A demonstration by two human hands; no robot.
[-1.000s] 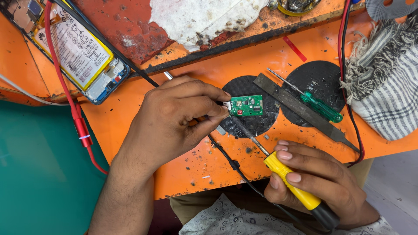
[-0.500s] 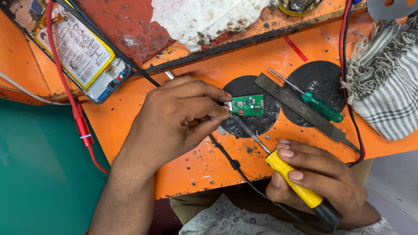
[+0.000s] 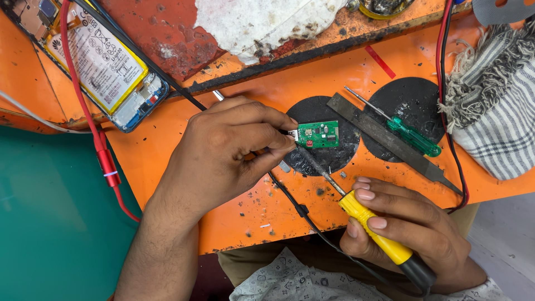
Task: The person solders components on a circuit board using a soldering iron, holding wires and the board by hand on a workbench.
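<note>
On the black pad, your left hand (image 3: 223, 156) pinches the green circuit board (image 3: 317, 134) by its edge. Your right hand (image 3: 412, 234), closed round the yellow-handled iron (image 3: 379, 237), has the tip at the board's near edge; work looks mid-way, board not released.

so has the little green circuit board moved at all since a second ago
No. The green circuit board sits at the same spot on the left black round pad as before, pinched by the left hand, just left of the flat metal file.

The left hand (image 3: 223, 153) pinches a small green circuit board (image 3: 317, 134) on the orange table (image 3: 251, 212); the right hand (image 3: 412, 234) grips a yellow-handled screwdriver (image 3: 370, 223) touching it.
</note>
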